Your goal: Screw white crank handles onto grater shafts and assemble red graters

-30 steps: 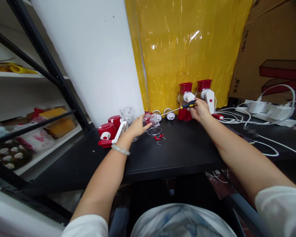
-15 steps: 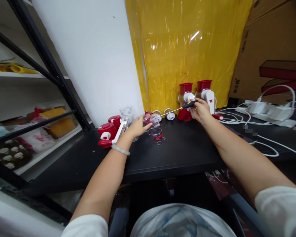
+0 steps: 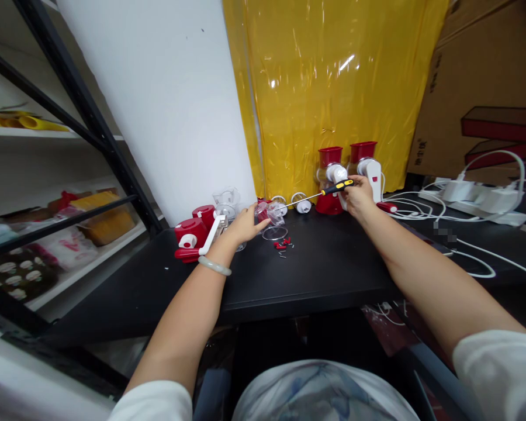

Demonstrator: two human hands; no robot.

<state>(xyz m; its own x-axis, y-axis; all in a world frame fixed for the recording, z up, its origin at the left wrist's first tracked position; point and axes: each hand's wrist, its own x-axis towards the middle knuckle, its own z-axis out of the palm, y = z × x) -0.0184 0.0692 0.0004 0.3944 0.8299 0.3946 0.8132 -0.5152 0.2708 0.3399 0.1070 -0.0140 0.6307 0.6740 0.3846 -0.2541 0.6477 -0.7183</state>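
Observation:
My right hand (image 3: 360, 193) is closed round the end of a black and yellow screwdriver (image 3: 338, 187). Its long thin shaft slants left and down to a clear plastic part (image 3: 275, 213). Around the near side of that part, my left hand (image 3: 246, 224) is closed, holding it on the table; some fingers are hidden behind it. Where the screwdriver's tip meets the part is too small to make out. Just in front lie several small red pieces (image 3: 280, 245) and tiny screws (image 3: 282, 254). Left of my wrist sits a red housing (image 3: 190, 233) with a white crank handle (image 3: 212, 234).
Two red and white hand-crank graters (image 3: 330, 156) stand at the back right. A white round part (image 3: 303, 206) lies against the yellow plastic curtain (image 3: 333, 82). White cables and a power strip (image 3: 477, 196) cover the right side. A black shelf frame (image 3: 76, 99) rises at left.
The screwdriver handle has turned, showing its yellow patches. My right hand has shifted slightly right along the handle's end. My left hand and the clear part stay where they were.

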